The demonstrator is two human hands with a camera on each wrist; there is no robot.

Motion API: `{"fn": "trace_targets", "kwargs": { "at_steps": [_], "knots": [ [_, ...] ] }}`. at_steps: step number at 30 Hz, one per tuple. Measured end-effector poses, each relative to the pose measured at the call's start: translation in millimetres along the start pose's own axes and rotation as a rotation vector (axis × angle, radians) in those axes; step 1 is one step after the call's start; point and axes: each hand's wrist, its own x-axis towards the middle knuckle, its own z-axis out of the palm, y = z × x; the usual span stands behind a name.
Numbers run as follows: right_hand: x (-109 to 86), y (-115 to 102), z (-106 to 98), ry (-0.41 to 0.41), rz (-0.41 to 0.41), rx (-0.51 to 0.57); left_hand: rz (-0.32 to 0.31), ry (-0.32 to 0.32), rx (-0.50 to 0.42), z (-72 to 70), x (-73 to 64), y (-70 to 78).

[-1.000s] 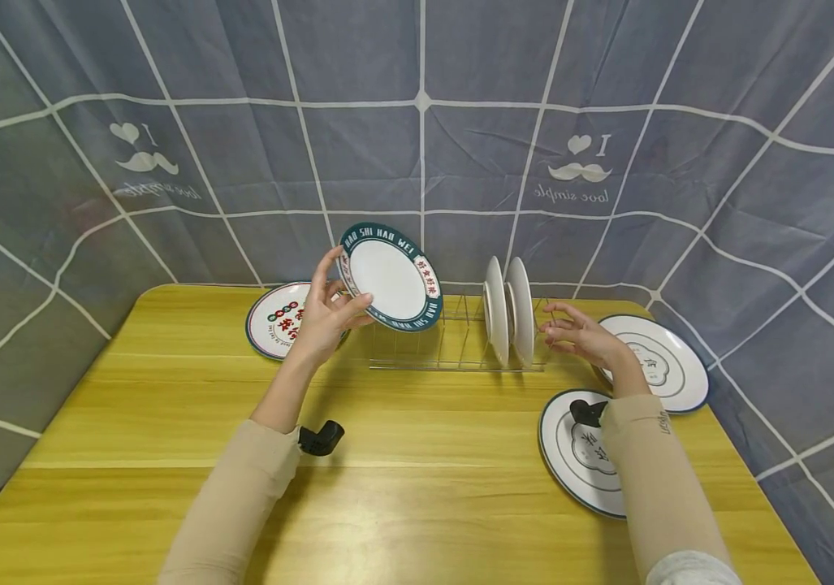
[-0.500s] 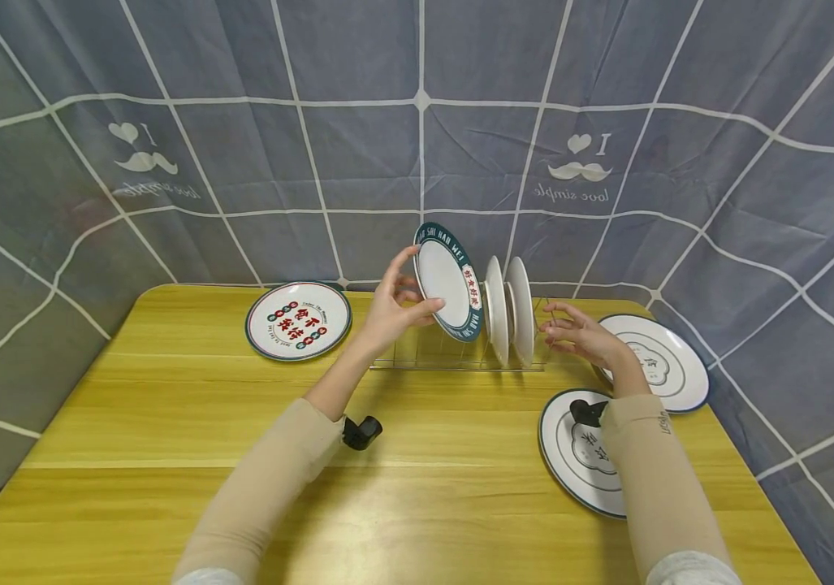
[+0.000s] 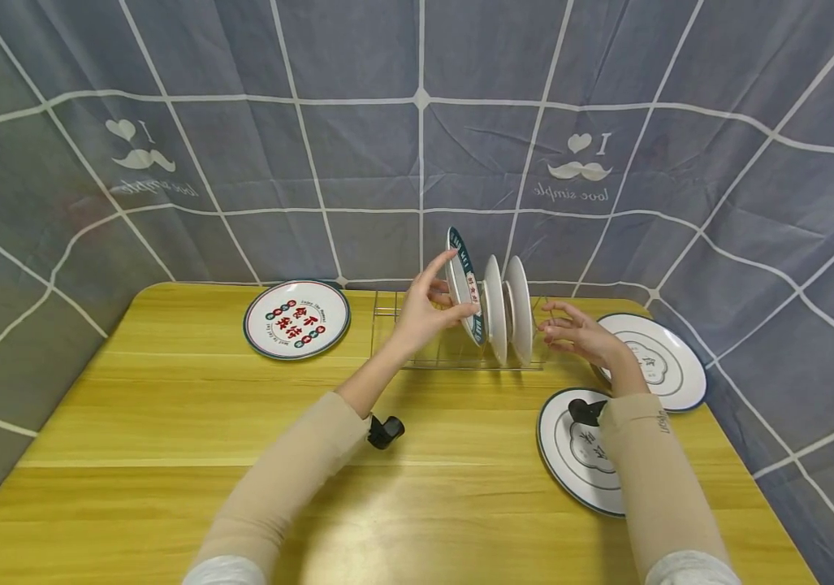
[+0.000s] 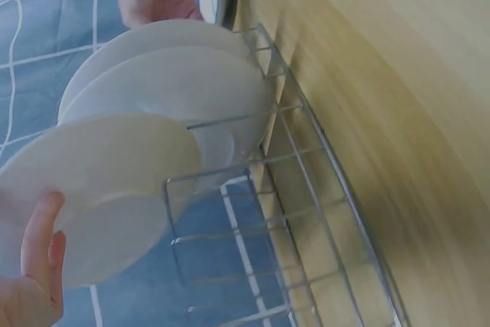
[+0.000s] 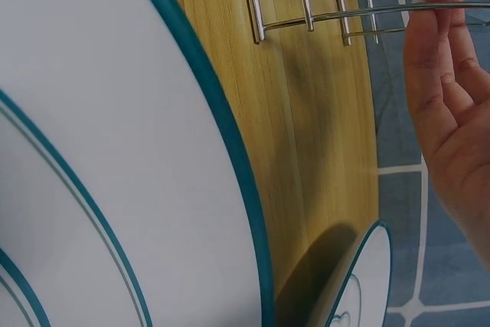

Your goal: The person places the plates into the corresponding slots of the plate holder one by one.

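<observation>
My left hand (image 3: pixel 425 313) pinches the rim of a white plate (image 3: pixel 459 284) with a dark green lettered edge, thumb on the near side. The plate stands nearly upright over the wire dish rack (image 3: pixel 424 363), just left of two white plates (image 3: pixel 494 317) upright in its slots. From the left wrist view, the pale back of the held plate (image 4: pixel 115 166) faces the camera, tilted beside the other two. At the right end of the rack, my right hand (image 3: pixel 583 335) has its fingertips round the end wire; the right wrist view has the wire (image 5: pixel 367 13) crossing the fingers.
Flat at the left lies a plate with red characters (image 3: pixel 296 319). Two blue-rimmed plates lie on the right, a far one (image 3: pixel 680 366) and a nearer one (image 3: pixel 570 463) partly under the right forearm. A grey curtain (image 3: pixel 358 162) hangs right behind the wooden table (image 3: pixel 190 422).
My left hand has carried the green-rimmed plate rightward to the rack and turned it from facing me to nearly edge-on. The right hand has stayed at the rack's end.
</observation>
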Motion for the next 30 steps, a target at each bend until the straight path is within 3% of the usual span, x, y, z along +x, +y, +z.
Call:
{"fn": "trace_targets", "kwargs": {
  "at_steps": [10,22,30],
  "knots": [
    [0.1,0.0,0.0,-0.012,-0.012,-0.001,0.050,0.028,0.187,25.7,3.3,-10.9],
    [0.1,-0.8,-0.5,-0.001,-0.001,0.003,0.051,-0.002,0.195,39.4,1.6,-33.4],
    [-0.1,-1.8,1.1,-0.012,-0.007,-0.006,0.031,-0.010,0.244,40.8,-6.1,-35.2]
  ]
}}
